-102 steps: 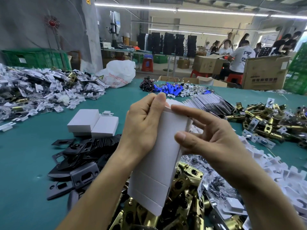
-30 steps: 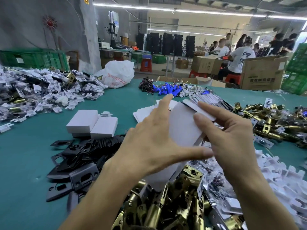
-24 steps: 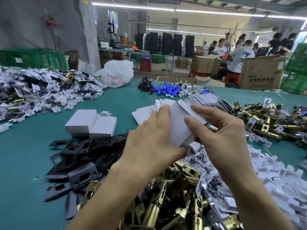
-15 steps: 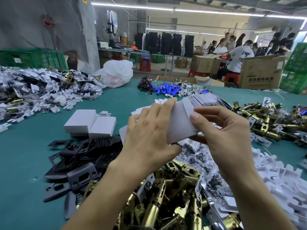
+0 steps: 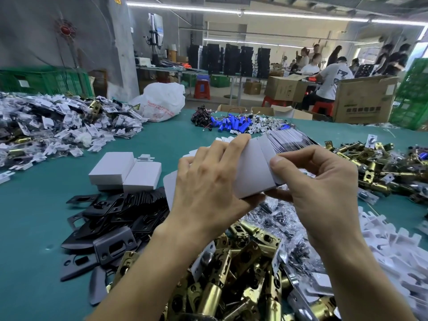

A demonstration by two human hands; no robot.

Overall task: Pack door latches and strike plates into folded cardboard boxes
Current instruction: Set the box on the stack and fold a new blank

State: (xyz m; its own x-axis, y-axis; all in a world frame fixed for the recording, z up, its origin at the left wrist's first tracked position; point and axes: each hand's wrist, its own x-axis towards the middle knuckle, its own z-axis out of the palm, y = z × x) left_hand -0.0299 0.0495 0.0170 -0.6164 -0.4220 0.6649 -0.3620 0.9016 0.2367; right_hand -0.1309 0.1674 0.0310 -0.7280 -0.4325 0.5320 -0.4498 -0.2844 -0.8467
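Note:
Both hands hold one white cardboard box blank point(image 5: 253, 167) above the table, partly folded. My left hand point(image 5: 206, 188) wraps its left side with fingers over the top edge. My right hand point(image 5: 322, 181) pinches its right flap between thumb and fingers. Brass door latches point(image 5: 234, 274) lie heaped just below my wrists. Black strike plates point(image 5: 108, 223) are piled to the left. Two folded white boxes point(image 5: 125, 170) sit side by side behind the plates. A fanned stack of flat blanks point(image 5: 287, 140) lies beyond my hands.
The green table point(image 5: 34, 228) also carries bagged screws point(image 5: 284, 228), white plastic pieces point(image 5: 398, 246) at right, more brass latches point(image 5: 382, 163) at far right, a grey-white heap point(image 5: 58, 128) at far left and blue cylinders point(image 5: 231, 123). People work at cartons point(image 5: 363, 100) behind.
The flat upright blank has been turned and folded over between my hands, which have drawn close together around it. The view has dipped slightly, showing more latches.

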